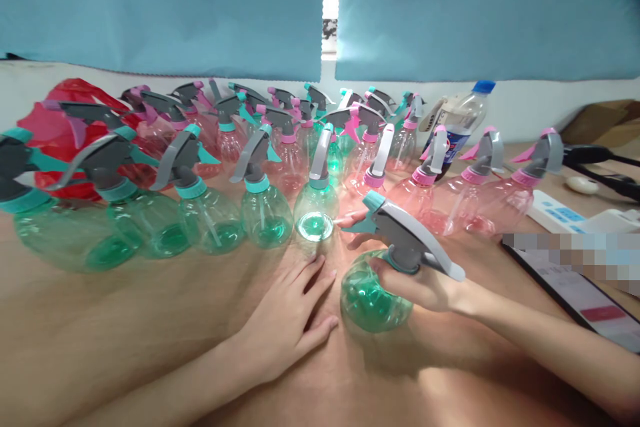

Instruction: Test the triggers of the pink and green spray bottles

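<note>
From where I stand, the green trigger spray bottle (370, 300) sits just right of centre in the frame, in the right hand (425, 287). That hand is clamped around its shoulder and neck, the thumb across the near side. The left hand (285, 313) rests palm down on the tabletop (125, 353) at lower centre, its fingers slightly apart and holding nothing.

The bottle looks like light, thin plastic: springy rather than fragile, its round body probably slick. I'd take it by the narrow neck beneath the grey sprayer head (405, 233), keeping pressure off the turquoise trigger (361, 225).

The gripping hand hides the collar, and some fingertips disappear behind the head. I can't tell whether the base touches the table, nor whether the deeper green is liquid or tint. The leftmost green bottle (55, 233) is cut by the frame's edge, back-row bottles overlap, and pixelation covers part of the phone (565, 283) at right.
</note>
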The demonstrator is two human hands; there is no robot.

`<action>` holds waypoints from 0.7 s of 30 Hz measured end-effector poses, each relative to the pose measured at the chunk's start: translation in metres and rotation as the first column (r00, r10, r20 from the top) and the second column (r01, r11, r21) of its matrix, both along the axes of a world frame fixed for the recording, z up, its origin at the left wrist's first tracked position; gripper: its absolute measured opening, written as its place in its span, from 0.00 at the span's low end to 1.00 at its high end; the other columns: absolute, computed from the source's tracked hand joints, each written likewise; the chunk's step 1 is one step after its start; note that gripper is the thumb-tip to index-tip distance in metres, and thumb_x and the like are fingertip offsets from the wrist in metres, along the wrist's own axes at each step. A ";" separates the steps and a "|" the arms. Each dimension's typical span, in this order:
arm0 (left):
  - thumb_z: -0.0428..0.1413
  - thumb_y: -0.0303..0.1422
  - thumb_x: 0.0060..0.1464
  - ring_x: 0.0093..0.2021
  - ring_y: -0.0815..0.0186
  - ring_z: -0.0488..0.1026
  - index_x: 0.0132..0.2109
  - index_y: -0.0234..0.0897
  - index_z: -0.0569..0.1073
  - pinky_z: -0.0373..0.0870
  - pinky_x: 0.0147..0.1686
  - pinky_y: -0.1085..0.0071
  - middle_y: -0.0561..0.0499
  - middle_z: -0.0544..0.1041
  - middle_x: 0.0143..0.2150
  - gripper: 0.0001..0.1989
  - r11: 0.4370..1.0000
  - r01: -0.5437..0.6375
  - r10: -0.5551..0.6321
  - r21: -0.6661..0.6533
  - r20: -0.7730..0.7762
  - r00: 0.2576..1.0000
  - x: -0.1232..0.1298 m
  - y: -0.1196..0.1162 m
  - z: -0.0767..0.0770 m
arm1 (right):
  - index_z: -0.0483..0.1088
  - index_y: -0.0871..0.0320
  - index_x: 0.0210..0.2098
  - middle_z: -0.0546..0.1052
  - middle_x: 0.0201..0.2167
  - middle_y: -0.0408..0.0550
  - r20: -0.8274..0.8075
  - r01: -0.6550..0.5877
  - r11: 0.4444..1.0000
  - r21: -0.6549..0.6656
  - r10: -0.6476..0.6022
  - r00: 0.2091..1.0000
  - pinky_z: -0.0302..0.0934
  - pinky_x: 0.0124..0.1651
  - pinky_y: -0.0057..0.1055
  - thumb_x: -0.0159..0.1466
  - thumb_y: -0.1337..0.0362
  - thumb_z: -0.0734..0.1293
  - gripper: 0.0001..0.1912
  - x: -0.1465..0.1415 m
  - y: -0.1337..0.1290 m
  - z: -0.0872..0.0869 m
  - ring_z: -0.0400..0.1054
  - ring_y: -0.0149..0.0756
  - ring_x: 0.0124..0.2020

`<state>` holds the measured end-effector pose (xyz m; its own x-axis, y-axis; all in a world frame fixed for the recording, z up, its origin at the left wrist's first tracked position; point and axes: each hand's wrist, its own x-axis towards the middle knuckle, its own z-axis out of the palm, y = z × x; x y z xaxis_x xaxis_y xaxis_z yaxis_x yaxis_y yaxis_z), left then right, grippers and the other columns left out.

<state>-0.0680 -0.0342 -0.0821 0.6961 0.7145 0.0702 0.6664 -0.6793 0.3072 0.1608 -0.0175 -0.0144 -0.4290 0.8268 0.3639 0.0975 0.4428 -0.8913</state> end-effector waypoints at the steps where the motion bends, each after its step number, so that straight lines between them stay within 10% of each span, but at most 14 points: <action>1: 0.50 0.44 0.63 0.69 0.49 0.53 0.68 0.41 0.54 0.56 0.64 0.45 0.40 0.57 0.69 0.31 1.000 0.001 -0.001 -0.001 0.009 1.000 0.000 0.000 0.000 | 0.64 0.52 0.54 0.73 0.52 0.51 -0.003 0.000 1.000 0.001 0.000 1.000 0.72 0.37 0.34 0.54 0.73 0.60 0.28 0.000 0.000 0.000 0.74 0.39 0.42; 12: 0.49 0.44 0.63 0.69 0.50 0.52 0.68 0.38 0.55 0.57 0.63 0.48 0.39 0.56 0.69 0.31 0.999 -0.011 0.009 -0.037 -0.051 0.999 0.003 0.000 0.006 | 0.68 0.52 0.47 0.75 0.32 0.45 0.076 0.031 1.000 -0.004 -0.030 0.997 0.70 0.34 0.32 0.53 0.70 0.61 0.22 0.000 -0.002 0.013 0.73 0.38 0.33; 21: 0.47 0.45 0.64 0.69 0.51 0.51 0.68 0.39 0.56 0.55 0.64 0.47 0.41 0.55 0.70 0.29 1.000 -0.004 0.004 -0.007 -0.037 0.999 0.001 -0.001 0.001 | 0.64 0.53 0.26 0.57 0.15 0.36 0.169 0.109 0.994 0.030 -0.112 0.979 0.55 0.18 0.26 0.51 0.69 0.60 0.05 -0.003 -0.005 0.019 0.52 0.28 0.16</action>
<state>-0.0672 -0.0348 -0.0812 0.6954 0.7175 0.0399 0.6798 -0.6748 0.2873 0.1582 -0.0229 0.0044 -0.3924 0.8657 0.3107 0.2963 0.4388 -0.8483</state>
